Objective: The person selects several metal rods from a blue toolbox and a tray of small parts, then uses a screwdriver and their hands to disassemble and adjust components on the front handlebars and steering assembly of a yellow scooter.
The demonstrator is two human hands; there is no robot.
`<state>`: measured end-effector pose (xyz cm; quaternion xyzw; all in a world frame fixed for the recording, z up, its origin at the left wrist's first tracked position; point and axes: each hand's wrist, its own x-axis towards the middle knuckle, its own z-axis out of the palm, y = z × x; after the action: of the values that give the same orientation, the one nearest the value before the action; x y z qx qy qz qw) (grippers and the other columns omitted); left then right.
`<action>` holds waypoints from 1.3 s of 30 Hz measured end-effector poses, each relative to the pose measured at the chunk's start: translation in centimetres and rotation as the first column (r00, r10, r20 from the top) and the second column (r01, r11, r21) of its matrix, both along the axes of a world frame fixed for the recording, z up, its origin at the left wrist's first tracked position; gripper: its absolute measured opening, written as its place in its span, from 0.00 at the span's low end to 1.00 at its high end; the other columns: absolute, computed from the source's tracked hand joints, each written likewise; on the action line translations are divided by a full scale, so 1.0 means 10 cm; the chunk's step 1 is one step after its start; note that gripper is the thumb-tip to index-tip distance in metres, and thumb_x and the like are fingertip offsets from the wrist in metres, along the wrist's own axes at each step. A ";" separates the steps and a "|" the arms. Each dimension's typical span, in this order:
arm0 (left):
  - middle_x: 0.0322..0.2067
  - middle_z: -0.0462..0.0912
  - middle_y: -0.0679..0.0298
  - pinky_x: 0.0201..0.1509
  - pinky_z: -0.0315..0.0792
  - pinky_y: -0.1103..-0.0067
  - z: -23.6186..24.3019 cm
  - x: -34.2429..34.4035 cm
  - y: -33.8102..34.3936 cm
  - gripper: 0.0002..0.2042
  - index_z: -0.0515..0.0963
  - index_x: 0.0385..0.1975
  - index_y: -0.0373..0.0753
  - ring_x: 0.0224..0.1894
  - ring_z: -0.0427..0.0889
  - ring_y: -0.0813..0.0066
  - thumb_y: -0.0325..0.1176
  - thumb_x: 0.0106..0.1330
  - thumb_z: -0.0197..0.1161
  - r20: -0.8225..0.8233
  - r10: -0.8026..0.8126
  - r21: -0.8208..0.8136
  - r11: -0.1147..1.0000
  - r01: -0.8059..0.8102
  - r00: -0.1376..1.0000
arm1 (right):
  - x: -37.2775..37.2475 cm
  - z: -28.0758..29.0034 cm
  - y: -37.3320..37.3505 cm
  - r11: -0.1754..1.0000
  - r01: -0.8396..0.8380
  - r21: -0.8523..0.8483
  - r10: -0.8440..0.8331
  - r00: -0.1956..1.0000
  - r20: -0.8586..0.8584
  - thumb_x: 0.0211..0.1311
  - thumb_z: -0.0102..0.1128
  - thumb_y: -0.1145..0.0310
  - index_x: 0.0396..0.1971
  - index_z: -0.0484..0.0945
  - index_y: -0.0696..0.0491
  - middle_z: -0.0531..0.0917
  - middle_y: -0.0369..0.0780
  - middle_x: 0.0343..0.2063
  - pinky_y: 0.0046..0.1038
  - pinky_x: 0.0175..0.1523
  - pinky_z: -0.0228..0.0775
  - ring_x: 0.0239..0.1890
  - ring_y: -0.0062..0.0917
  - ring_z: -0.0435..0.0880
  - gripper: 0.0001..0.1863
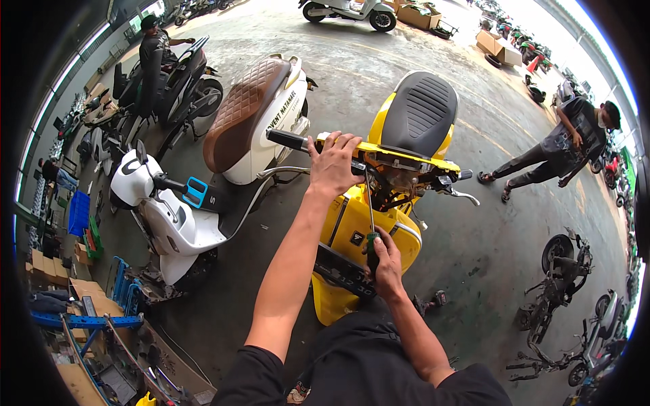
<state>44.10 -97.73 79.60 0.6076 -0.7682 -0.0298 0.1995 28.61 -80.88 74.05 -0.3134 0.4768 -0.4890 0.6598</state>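
Gripping, right grip (384,265): fingers closed round the green-and-black handle of a long, thin-shafted metal screwdriver (370,211), which stands before the glossy front panel of a yellow scooter with ribbed black seat (389,233), shaft pointing up to its handlebars. Left grip (334,164): fingers curled over the glossy yellow, plastic-looking handlebar cover (414,159) atop the yellow scooter; how firmly closed, cannot tell. Handling (judged): screwdriver light, rigid, best held by its handle; cover light, smooth, easily scratched, best steadied near an end. Left of the yellow scooter: white scooter with brown quilted seat (245,108).
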 end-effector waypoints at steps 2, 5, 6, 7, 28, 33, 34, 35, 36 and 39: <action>0.61 0.69 0.75 0.73 0.40 0.41 0.03 -0.01 -0.01 0.40 0.68 0.61 0.52 0.69 0.59 0.72 0.48 0.43 0.77 -0.017 -0.004 0.014 1.000 0.004 1.000 | -0.06 0.00 0.00 1.000 -0.004 0.018 0.003 0.998 0.060 0.75 0.44 0.60 0.61 0.65 0.53 0.74 0.36 0.32 0.18 0.16 0.60 0.15 0.16 0.67 0.21; 0.61 0.69 0.73 0.73 0.41 0.42 0.01 0.00 -0.01 0.40 0.68 0.61 0.52 0.69 0.59 0.71 0.48 0.43 0.77 -0.027 -0.012 0.019 1.000 0.013 1.000 | -0.22 -0.01 -0.03 0.963 -0.215 0.165 -0.015 0.567 0.824 0.77 0.35 0.55 0.63 0.63 0.50 0.69 0.35 0.30 0.15 0.11 0.56 0.12 0.16 0.62 0.22; 0.62 0.68 0.73 0.73 0.40 0.42 0.01 0.00 0.01 0.41 0.68 0.61 0.52 0.70 0.58 0.71 0.49 0.43 0.76 -0.021 -0.016 0.018 1.000 0.017 1.000 | -0.22 0.01 -0.04 0.963 -0.212 0.165 -0.017 0.566 0.824 0.77 0.35 0.55 0.63 0.63 0.50 0.69 0.35 0.30 0.15 0.11 0.56 0.12 0.16 0.62 0.22; 0.62 0.68 0.73 0.73 0.40 0.42 0.02 0.00 0.00 0.41 0.68 0.61 0.52 0.70 0.58 0.71 0.49 0.43 0.76 -0.020 -0.019 0.018 1.000 0.020 1.000 | -0.23 0.04 -0.05 0.951 -0.276 0.141 -0.040 0.343 0.938 0.77 0.35 0.55 0.63 0.63 0.49 0.69 0.35 0.30 0.15 0.11 0.55 0.12 0.15 0.62 0.22; 0.48 0.76 0.55 0.51 0.76 0.75 -0.32 -0.45 2.14 0.27 0.63 0.61 0.31 0.49 0.79 0.70 0.37 0.67 0.61 -0.906 0.418 0.424 0.895 0.141 0.074 | -0.74 0.50 -0.90 0.619 -0.777 0.117 0.782 0.624 0.008 0.57 0.72 0.59 0.44 0.72 0.55 0.85 0.40 0.33 0.19 0.29 0.71 0.31 0.18 0.82 0.23; 0.47 0.75 0.54 0.39 0.79 0.78 -0.01 -1.04 2.40 0.32 0.54 0.66 0.33 0.41 0.81 0.72 0.36 0.67 0.62 -0.808 0.583 0.590 0.797 0.130 0.090 | -0.83 0.36 -0.99 0.563 -0.815 0.136 0.820 0.571 0.033 0.57 0.71 0.60 0.50 0.74 0.58 0.84 0.40 0.37 0.28 0.57 0.69 0.45 0.24 0.82 0.26; 0.47 0.75 0.53 0.36 0.78 0.80 0.01 -1.18 2.41 0.35 0.52 0.68 0.34 0.39 0.80 0.74 0.36 0.66 0.63 -0.738 0.633 0.655 0.756 0.020 0.236 | -0.84 0.33 -0.99 0.539 -0.829 0.149 0.835 0.549 0.037 0.57 0.71 0.60 0.50 0.74 0.58 0.84 0.40 0.37 0.28 0.57 0.69 0.45 0.24 0.82 0.26; 0.46 0.74 0.54 0.33 0.77 0.81 0.04 -1.25 2.36 0.35 0.51 0.69 0.33 0.36 0.80 0.76 0.34 0.66 0.62 -0.744 0.644 0.651 0.759 -0.025 0.177 | -0.85 0.30 -0.99 0.546 -0.827 0.134 0.828 0.557 0.065 0.57 0.71 0.60 0.49 0.75 0.58 0.83 0.40 0.38 0.27 0.55 0.70 0.44 0.23 0.81 0.25; 0.46 0.74 0.54 0.33 0.77 0.81 0.04 -1.31 2.36 0.35 0.51 0.69 0.33 0.36 0.80 0.76 0.34 0.66 0.62 -0.742 0.652 0.655 0.755 -0.037 0.159 | -0.85 0.30 -1.00 0.557 -0.823 0.113 0.819 0.566 0.091 0.57 0.71 0.60 0.48 0.75 0.59 0.83 0.40 0.39 0.26 0.54 0.71 0.44 0.22 0.81 0.24; 0.49 0.74 0.51 0.36 0.77 0.78 0.05 -1.44 2.36 0.30 0.53 0.67 0.32 0.37 0.82 0.71 0.32 0.69 0.57 -0.783 0.608 0.574 0.788 -0.225 0.133 | -0.74 0.35 -0.93 0.580 -0.806 0.113 0.803 0.590 0.083 0.57 0.71 0.61 0.46 0.77 0.58 0.83 0.37 0.39 0.24 0.52 0.72 0.44 0.20 0.81 0.22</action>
<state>29.74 -74.18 80.09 0.6789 -0.2693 -0.4502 0.5138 21.17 -90.17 77.59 -0.4433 0.3085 -0.1064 0.8349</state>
